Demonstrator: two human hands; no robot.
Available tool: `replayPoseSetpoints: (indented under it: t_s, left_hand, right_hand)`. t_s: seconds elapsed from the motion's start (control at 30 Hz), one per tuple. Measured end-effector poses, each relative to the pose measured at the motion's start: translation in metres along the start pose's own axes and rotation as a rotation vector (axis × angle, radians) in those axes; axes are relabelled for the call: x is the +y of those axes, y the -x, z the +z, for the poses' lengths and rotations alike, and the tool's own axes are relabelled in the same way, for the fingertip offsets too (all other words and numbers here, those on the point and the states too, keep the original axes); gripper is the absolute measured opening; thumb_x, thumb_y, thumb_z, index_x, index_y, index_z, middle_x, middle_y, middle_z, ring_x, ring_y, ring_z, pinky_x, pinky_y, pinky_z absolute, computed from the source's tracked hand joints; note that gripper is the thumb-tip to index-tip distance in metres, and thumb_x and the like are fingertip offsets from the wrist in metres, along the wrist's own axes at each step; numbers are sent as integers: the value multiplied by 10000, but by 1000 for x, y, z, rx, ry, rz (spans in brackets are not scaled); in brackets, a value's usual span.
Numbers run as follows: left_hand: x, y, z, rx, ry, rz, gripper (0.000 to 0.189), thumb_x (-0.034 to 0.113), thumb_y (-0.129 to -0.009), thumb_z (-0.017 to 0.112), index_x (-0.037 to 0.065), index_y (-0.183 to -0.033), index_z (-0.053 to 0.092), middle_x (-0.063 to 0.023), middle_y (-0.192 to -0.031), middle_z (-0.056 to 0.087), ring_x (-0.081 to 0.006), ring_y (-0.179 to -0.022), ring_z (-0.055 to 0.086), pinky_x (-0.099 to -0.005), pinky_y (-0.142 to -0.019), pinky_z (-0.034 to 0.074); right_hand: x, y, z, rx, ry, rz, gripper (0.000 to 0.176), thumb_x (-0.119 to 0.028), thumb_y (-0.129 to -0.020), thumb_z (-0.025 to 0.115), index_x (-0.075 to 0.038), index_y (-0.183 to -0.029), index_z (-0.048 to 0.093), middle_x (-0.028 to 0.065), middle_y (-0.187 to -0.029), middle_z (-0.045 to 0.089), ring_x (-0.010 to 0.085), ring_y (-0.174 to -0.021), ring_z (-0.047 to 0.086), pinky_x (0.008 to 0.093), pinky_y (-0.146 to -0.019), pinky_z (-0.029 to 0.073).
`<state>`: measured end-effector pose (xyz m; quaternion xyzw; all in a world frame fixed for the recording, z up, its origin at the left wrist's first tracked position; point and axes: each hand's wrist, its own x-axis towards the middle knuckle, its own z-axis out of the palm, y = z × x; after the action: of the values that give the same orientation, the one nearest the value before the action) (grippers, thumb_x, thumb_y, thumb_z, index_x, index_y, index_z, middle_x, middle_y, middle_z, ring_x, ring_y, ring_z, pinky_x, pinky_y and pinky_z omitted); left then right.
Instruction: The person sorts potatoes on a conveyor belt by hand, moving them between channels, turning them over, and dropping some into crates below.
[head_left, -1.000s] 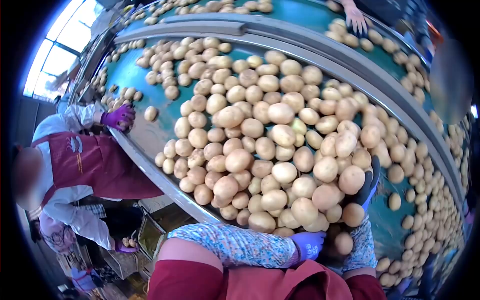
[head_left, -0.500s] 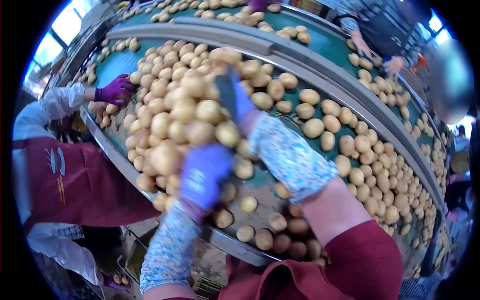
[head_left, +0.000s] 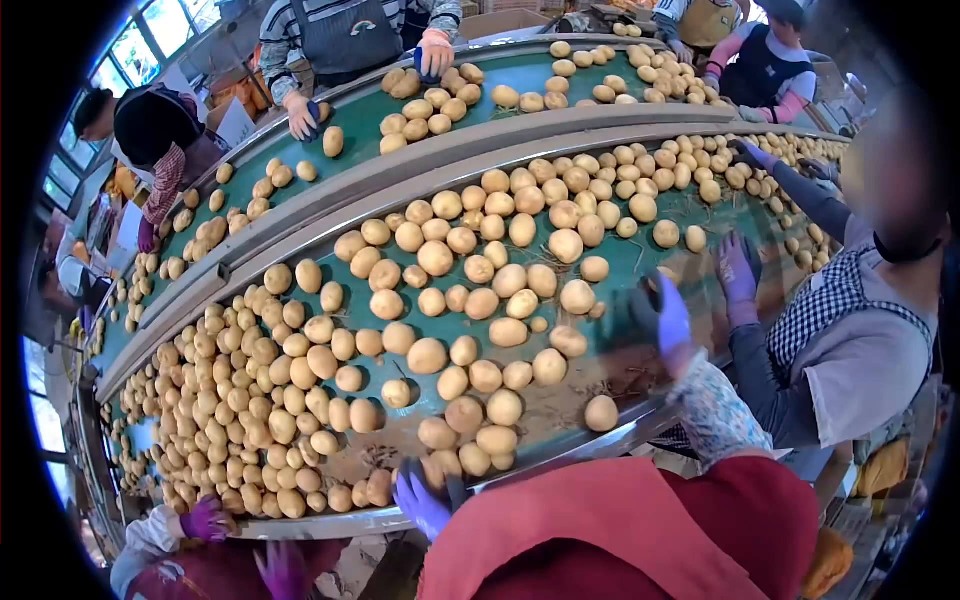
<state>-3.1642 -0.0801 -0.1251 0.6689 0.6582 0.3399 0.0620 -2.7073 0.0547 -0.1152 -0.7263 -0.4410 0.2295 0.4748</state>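
Rounded, matte tan potatoes (head_left: 427, 356) lie loosely spread over a smooth green conveyor belt (head_left: 628, 258) streaked with brown soil. The purple-and-dark gloved left hand (head_left: 430, 500) cups potatoes by the shiny metal rim (head_left: 640, 432), grip unclear; the similarly gloved right hand (head_left: 662, 315) blurs above the belt, its opening unreadable.

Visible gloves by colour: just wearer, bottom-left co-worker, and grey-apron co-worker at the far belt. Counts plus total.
Light purple, wearer's left hand and right hand: 2
Magenta gloves: 2
Peach gloves: 2
Total: 6
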Motion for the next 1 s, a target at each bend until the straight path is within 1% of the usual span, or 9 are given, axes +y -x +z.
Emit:
replayPoseSetpoints:
  t_s: [0.03,0.07,0.17,0.23,0.33,0.4,0.43,0.73,1.0]
  left_hand:
    - [23,-24,14,-10,19,-147,579,276,-822,739,13,-1305,555,-271,-1366,508,-477,-1263,460,-557,-1072,360]
    - [31,-51,19,-55,-53,-22,567,261,-838,724,7,-1314,550,-276,-1366,506,-480,-1256,461,-553,-1066,365]
    - [69,-119,41,29,-248,151,448,183,-819,694,18,-1225,596,-239,-1197,582,-430,-1134,525,-520,-977,415]
    - [127,-141,46,-385,-112,313,338,194,-737,693,79,-1044,611,-153,-967,559,-358,-957,540,-469,-845,447]
    - [174,-82,138,-567,519,759,346,275,-855,581,83,-1142,599,-155,-1071,590,-331,-1023,583,-467,-886,474]
    - [202,-42,185,-994,833,884,448,340,-973,515,41,-1301,571,-215,-1296,596,-385,-1200,572,-504,-1012,468]
    - [194,-27,214,-926,887,909,432,338,-939,543,49,-1257,591,-211,-1237,608,-398,-1150,580,-510,-956,479]
    - [108,-41,211,-370,437,694,213,313,-755,631,117,-840,637,-117,-868,600,-348,-865,582,-470,-767,467]
    - [34,-45,132,-207,351,287,177,285,-726,628,136,-822,621,-69,-885,577,-291,-863,567,-429,-785,461]
  right_hand:
    - [28,3,-23,-4,-249,30,374,-150,-1031,470,-6,-1367,550,131,-1350,591,236,-1253,538,342,-1090,406]
    - [51,4,-48,89,341,-249,390,-211,-1056,462,7,-1367,548,94,-1355,579,198,-1246,520,326,-1091,398]
    - [84,-41,-66,431,-241,57,408,-279,-1055,468,13,-1324,563,83,-1275,611,204,-1125,574,354,-999,463]
    - [131,-80,-86,447,-226,36,441,-340,-1046,481,-4,-1322,549,83,-1237,612,227,-1087,581,377,-953,484]
    - [76,-118,-19,168,-1511,573,702,-474,-1017,490,-22,-1525,317,109,-1581,290,246,-1457,232,375,-1224,143]
    - [94,-126,20,31,-282,-36,662,-320,-1012,596,21,-1514,333,177,-1532,391,285,-1358,438,387,-1149,355]
    - [86,-125,36,90,-181,-204,628,-243,-1003,627,41,-1495,359,204,-1492,441,290,-1279,520,375,-1097,425]
    - [-28,-49,164,-673,-19,-390,640,-308,-1068,446,-11,-1570,184,194,-1599,285,276,-1428,370,345,-1168,321]
    - [-154,56,302,-669,-29,-541,663,-369,-1057,462,3,-1555,231,208,-1579,327,316,-1451,331,359,-1190,261]
